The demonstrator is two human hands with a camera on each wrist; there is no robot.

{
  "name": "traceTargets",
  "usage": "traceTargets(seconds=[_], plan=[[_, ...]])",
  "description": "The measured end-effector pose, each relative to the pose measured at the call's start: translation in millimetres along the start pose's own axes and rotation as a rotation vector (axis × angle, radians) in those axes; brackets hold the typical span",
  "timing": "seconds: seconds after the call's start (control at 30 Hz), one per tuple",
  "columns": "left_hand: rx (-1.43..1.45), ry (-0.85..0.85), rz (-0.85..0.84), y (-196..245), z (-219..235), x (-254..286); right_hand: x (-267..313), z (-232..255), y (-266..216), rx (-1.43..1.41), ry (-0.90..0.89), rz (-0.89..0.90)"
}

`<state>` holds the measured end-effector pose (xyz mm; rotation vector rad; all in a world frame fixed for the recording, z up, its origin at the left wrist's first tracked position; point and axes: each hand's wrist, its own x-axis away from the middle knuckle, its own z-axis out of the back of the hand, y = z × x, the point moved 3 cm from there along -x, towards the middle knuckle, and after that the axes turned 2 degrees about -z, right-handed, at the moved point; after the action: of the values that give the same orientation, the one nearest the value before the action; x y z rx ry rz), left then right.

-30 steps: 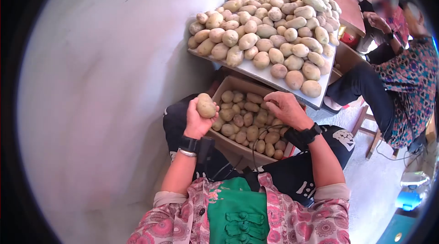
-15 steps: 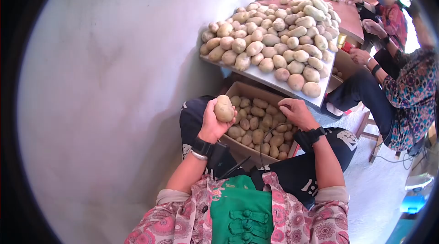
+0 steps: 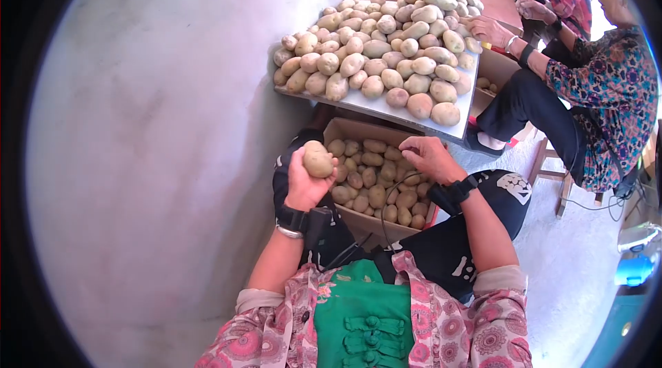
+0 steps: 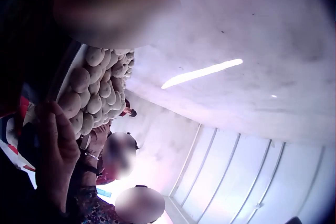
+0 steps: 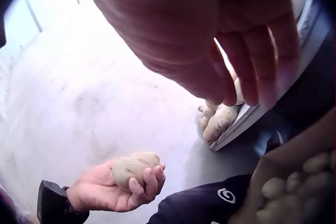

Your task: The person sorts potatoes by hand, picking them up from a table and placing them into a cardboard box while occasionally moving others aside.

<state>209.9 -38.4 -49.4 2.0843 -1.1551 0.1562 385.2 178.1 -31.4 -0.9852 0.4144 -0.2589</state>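
Note:
The left hand [image 3: 307, 185] holds a pale potato [image 3: 318, 160] in its palm, above the left edge of a cardboard box [image 3: 355, 223] of potatoes. In the right wrist view the left hand's fingers [image 5: 149, 184] curl round that potato [image 5: 131, 169]. The right hand [image 3: 436, 160] hovers over the box's right part, fingers bent loosely downward, and the right wrist view shows nothing in it [image 5: 210, 35]. A large blurred potato [image 4: 115, 11] fills the top of the left wrist view.
Behind the box, a table [image 3: 386, 111] bears a heap of potatoes [image 3: 386, 44]. Another person in a patterned top [image 3: 607, 85] sits at the right, a hand at the heap. A wooden stool [image 3: 552, 165] and a blue object [image 3: 634, 270] are further right.
The left hand, still holding the potato, has turned slightly. The head view has shifted, moving the table and box in the picture. The seated person's hand has moved onto the heap.

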Motion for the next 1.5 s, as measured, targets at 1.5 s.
traceTargets(seconds=[1.5], plan=[[-1.823,-0.001,-1.345,60,-147,-152,-74,89,-14,-1.099,0.27,0.09]])
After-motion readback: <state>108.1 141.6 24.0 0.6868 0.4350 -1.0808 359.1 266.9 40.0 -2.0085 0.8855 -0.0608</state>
